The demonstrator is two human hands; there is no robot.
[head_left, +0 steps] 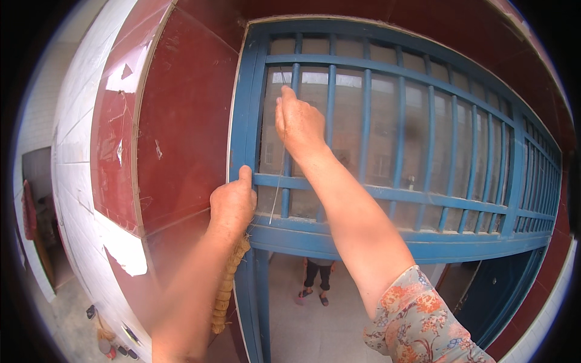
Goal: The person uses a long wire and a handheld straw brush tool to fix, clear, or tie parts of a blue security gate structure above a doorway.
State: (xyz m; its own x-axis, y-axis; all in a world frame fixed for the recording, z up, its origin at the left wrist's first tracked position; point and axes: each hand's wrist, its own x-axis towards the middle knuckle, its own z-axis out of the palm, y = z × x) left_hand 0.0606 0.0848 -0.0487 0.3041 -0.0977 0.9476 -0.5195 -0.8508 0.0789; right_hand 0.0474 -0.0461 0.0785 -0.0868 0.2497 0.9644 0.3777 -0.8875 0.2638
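Note:
My right hand [301, 124] is raised in front of a blue barred window [367, 130], its fingers closed round a thin pale wire or string [276, 196]. One end of the strand shows just above the fingers, and the rest hangs down past the lower crossbar. Lower and to the left, my left hand [233, 206] is closed at the blue frame's left side, thumb pointing up. A straw-coloured braided bundle [225, 287] hangs directly beneath it, and the hand appears to grip its top. The left fingers are mostly hidden behind the hand.
Dark red tiles [184, 121] surround the frame, with a white tiled wall [75, 157] further left. Below the window is a doorway with a blue door [499, 290]. A person [318, 275] stands on the pale floor there. Small items [108, 345] lie at lower left.

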